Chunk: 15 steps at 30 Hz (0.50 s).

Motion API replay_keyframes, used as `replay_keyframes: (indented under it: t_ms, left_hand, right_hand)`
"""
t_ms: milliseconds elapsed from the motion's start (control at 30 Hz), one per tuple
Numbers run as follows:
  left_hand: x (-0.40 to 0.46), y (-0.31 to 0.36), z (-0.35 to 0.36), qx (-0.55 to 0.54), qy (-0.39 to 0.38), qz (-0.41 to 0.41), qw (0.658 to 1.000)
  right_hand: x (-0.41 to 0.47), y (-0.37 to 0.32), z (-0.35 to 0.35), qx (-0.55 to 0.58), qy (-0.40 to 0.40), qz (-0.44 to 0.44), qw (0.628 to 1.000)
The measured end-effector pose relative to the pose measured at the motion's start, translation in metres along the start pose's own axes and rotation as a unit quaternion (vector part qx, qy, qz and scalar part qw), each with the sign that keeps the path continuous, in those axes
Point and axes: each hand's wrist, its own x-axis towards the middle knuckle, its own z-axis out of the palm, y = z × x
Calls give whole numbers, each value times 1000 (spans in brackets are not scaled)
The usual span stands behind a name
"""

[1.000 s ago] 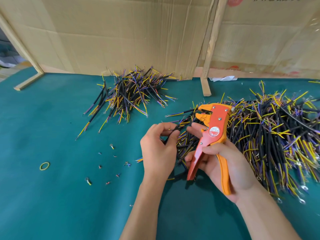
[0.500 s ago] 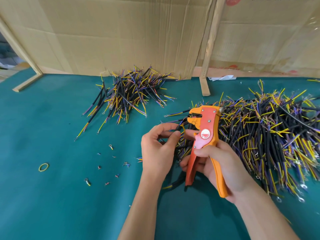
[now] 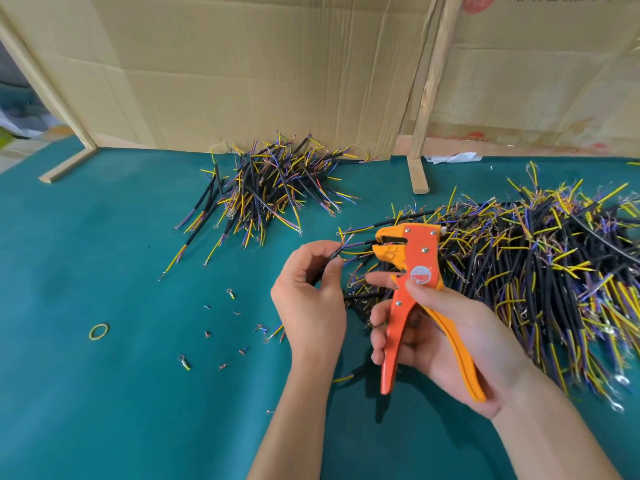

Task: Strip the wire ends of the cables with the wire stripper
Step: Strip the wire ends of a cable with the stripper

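left hand (image 3: pixel 308 299) pinching one cable (image 3: pixel 334 254) | right hand (image 3: pixel 446 327) wrapped round wire stripper (image 3: pixel 412 271) | small pile (image 3: pixel 273 188) upper middle looks done | huge pile (image 3: pixel 554 271) right still waiting

Orange wire stripper (image 3: pixel 419 268); black-yellow-purple cables (image 3: pixel 554 271); teal table (image 3: pixel 104 393).

I hold the orange wire stripper (image 3: pixel 414 271) upright, its head at a thin wire end of the black cable (image 3: pixel 334 255). More black cables with yellow and purple wires lie heaped right (image 3: pixel 540 271) and behind (image 3: pixel 270 188).
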Motion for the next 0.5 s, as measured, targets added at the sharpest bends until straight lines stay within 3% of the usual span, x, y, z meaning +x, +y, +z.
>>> replay_keyframes:
  t_ms: [500]
  left_hand:
    - [-1,2,1,4,-45,6,999]
  right_hand:
    - [-3,0,-1,-34,-26,25,999]
